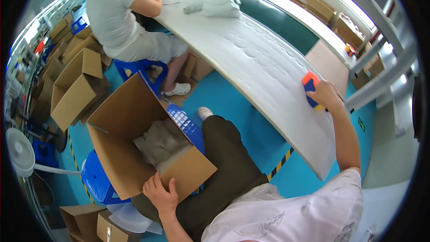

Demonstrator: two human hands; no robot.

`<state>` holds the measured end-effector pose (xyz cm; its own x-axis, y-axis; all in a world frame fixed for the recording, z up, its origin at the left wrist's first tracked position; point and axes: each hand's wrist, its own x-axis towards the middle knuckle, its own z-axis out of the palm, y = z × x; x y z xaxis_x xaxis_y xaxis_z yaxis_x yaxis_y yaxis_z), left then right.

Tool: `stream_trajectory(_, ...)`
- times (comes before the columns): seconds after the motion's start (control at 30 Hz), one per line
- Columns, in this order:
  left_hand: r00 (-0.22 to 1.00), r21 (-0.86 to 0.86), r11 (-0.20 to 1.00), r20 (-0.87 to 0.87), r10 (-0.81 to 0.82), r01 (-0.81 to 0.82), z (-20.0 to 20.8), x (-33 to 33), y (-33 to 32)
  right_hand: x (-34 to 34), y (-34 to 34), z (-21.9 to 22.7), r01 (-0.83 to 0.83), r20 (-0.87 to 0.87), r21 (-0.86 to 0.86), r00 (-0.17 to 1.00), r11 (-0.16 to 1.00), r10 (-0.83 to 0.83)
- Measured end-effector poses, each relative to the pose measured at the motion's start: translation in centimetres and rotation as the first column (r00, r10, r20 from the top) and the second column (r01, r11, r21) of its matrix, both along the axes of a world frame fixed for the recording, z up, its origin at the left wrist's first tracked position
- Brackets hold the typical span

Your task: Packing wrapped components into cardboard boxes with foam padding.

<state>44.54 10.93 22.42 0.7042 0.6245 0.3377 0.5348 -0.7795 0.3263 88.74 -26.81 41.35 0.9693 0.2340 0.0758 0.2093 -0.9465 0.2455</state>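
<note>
The left hand [160, 193] rests on the near flap of an open cardboard box [134, 152], fingers curled over the flap's edge and gripping it. The box sits tilted on a blue plastic stool [96, 181] at the person's left knee, its mouth turned up toward the camera. Inside lies a heap of grey-beige fabric pieces [159, 141], partly covered by what looks like a clear bag, though the view is too soft to be sure. A blue plastic crate [187, 125] is wedged between the box and the person's dark trouser leg.

The right hand [323, 94] reaches out over the near edge of the long white table [260, 62], closed around a small blue tool with an orange-red top [310, 83], which rests on the tabletop near the table's right-hand end. The fingers wrap the tool's body, so only its top and a strip of blue show.

At the far end of the table a second person in a light shirt [114, 13] sits on another blue stool, hands among piles of pale green-white cloth [210, 2] on the tabletop. Opened and flattened cardboard boxes [74, 85] stand along the left on the blue floor, with a white fan [20, 152] at the left edge.
</note>
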Motion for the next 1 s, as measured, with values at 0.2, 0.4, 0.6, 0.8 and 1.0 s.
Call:
stream_trajectory(0.2,0.997,-0.018,0.998,-0.053,0.054,-0.055,0.5,0.9,-0.1,2.5,9.3,2.9,0.005,0.006,-0.275,1.0,0.961,-0.004)
stream_trajectory(0.4,0.991,-0.016,0.997,-0.111,0.079,-0.082,0.0,0.7,0.0,18.7,27.3,-1.4,-0.646,0.418,-0.184,0.631,0.741,0.654)
stream_trajectory(0.6,0.984,-0.066,0.994,-0.163,0.071,-0.083,1.3,1.2,0.0,30.8,40.9,-5.8,-0.671,0.286,-0.061,0.698,0.739,0.656)
stream_trajectory(0.8,0.981,-0.06,0.993,-0.168,0.093,-0.104,2.0,1.5,-0.2,32.8,43.6,-6.2,-0.569,0.282,-0.129,0.764,0.812,0.58)
stream_trajectory(1.0,0.989,-0.111,0.989,-0.121,0.082,-0.096,1.5,0.9,-0.6,30.0,42.3,-7.8,-0.638,0.308,-0.296,0.641,0.711,0.703)
